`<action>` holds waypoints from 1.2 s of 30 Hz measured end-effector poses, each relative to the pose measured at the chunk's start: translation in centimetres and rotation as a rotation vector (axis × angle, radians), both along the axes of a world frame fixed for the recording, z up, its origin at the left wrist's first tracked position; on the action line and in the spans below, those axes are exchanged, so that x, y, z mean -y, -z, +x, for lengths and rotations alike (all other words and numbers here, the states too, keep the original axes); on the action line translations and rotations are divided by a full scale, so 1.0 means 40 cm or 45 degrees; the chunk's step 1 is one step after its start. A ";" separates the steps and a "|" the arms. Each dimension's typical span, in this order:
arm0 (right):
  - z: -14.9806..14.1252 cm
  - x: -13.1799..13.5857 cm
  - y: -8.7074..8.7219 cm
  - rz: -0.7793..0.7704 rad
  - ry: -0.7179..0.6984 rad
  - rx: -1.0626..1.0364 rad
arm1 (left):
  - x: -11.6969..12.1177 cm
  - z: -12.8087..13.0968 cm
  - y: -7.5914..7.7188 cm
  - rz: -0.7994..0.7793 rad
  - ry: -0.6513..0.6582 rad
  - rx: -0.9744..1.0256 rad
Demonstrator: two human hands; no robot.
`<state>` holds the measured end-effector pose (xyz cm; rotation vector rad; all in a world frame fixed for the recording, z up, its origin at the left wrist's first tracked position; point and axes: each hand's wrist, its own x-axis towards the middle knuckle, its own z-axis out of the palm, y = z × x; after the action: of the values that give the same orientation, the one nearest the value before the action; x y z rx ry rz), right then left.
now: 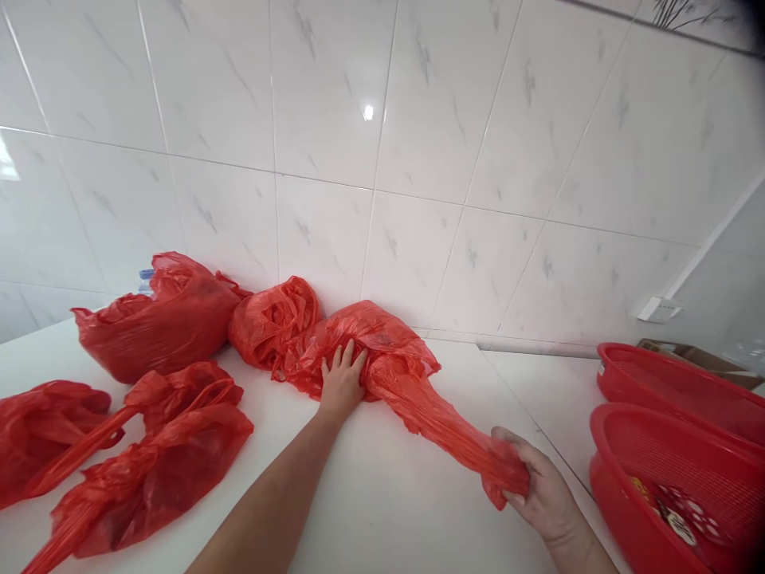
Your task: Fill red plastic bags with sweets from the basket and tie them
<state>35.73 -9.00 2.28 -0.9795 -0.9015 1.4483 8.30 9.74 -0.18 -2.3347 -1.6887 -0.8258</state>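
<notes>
A red plastic bag (394,351) lies stretched across the white counter (382,502) near the tiled wall. My left hand (342,381) lies flat on the bag's bulky end, fingers stretched out and pressing it down. My right hand (538,486) is closed round the bag's gathered, twisted end and holds it taut toward the lower right.
Several other red plastic bags lie on the counter: a full one (161,319) at the back left, a crumpled one (268,319) beside it, two (149,462) at the front left. Two red plastic baskets (675,446) stand at the right; the nearer holds small packets.
</notes>
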 end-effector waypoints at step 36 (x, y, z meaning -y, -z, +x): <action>-0.193 0.002 0.015 0.363 0.122 1.328 | 0.338 0.021 -0.041 -0.935 0.606 1.784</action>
<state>28.01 -9.08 1.66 -1.5436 -1.7085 0.6213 9.13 -3.80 1.47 -2.8131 -1.9848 -2.8400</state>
